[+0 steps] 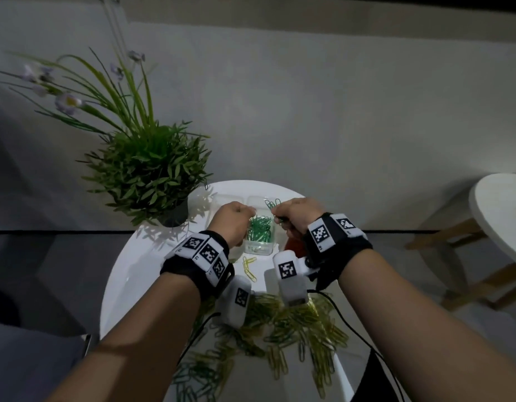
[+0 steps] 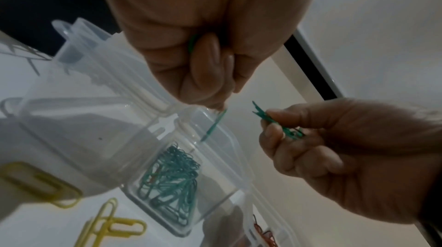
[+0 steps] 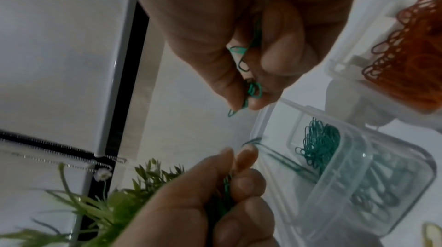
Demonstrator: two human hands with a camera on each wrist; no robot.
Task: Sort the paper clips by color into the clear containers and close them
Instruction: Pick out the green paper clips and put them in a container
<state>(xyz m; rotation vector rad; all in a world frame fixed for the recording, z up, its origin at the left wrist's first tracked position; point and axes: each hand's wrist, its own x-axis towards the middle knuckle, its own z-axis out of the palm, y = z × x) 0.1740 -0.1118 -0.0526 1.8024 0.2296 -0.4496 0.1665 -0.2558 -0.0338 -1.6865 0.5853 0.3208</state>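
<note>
Round and white, the surface (image 1: 126, 274) under our arms carries a potted plant (image 1: 148, 172) at its far left, and a second white table (image 1: 500, 216) stands off to the right on a pale floor. We hold both hands over the clear container of green clips (image 1: 259, 235), which sits open near the far middle of the surface with its lid (image 1: 261, 202) hinged back behind it.

Our left hand (image 1: 232, 223) has its grip clenched around a few green paper clips: in the left wrist view one green clip (image 2: 214, 124) sticks out from between the fingertips, pointing down at the container rim. Our right hand (image 1: 294, 214) also grips green clips; thumb and forefinger pinch a small green bunch (image 3: 251, 92), and more green wire shows deeper in the curled palm. The two hands are near each other but apart.

Just right of the green container, mostly behind our right wrist, we see a container of red clips (image 3: 411, 58). Another clear container (image 1: 222, 200) stands to the left of the green one's lid, behind our left hand; we cannot tell what it holds. A few yellow clips (image 1: 249, 266) lie on the surface just in front of the green container, and a large loose pile of yellow clips (image 1: 294, 335) spreads across the near side, with dark green clips (image 1: 193, 375) mixed in at the near left.
</note>
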